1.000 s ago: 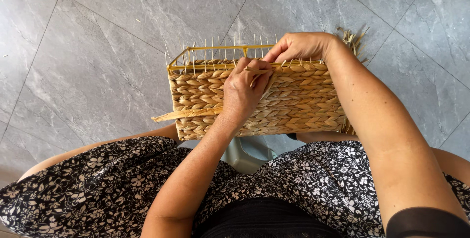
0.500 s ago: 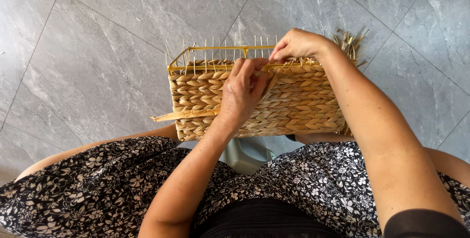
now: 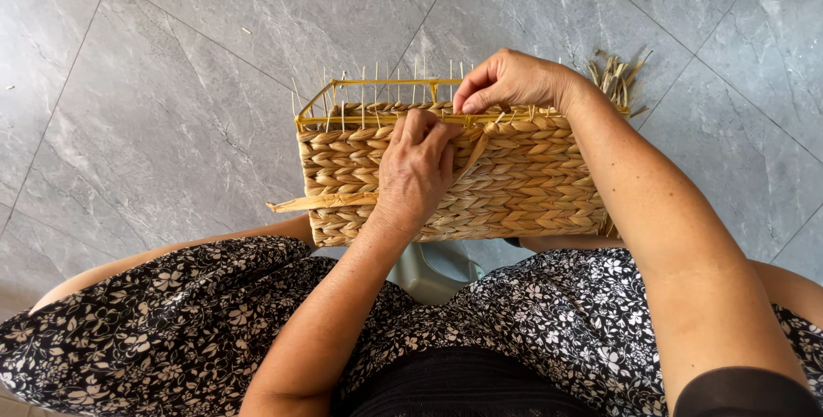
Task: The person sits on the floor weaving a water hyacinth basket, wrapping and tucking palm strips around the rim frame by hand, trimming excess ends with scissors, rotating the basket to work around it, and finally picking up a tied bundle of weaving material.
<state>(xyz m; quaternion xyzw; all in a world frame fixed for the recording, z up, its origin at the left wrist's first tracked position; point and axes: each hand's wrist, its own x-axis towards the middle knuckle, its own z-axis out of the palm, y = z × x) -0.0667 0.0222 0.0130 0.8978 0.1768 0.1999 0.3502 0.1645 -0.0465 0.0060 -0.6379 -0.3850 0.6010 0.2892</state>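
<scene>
A rectangular woven straw basket [image 3: 531,186] on a yellow wire frame [image 3: 343,96] rests on its side over my knees. My left hand [image 3: 417,168] lies on the woven wall, fingers curled and pressing a flat straw strand [image 3: 474,153] against the weave near the top row. My right hand [image 3: 512,83] is at the upper rim, thumb and fingers pinching that strand where it passes between thin upright stakes. A loose strand end [image 3: 313,204] sticks out at the left. Frayed straw ends [image 3: 615,76] fan out behind my right wrist.
Grey stone floor tiles [image 3: 189,57] lie all around the basket. My lap is covered by a black-and-white floral dress [image 3: 171,323]. A pale grey stool [image 3: 433,267] shows between my knees under the basket.
My right hand has shifted slightly left along the rim while pulling the strand. My left hand has stayed pressed on the weave, and the basket has barely moved.
</scene>
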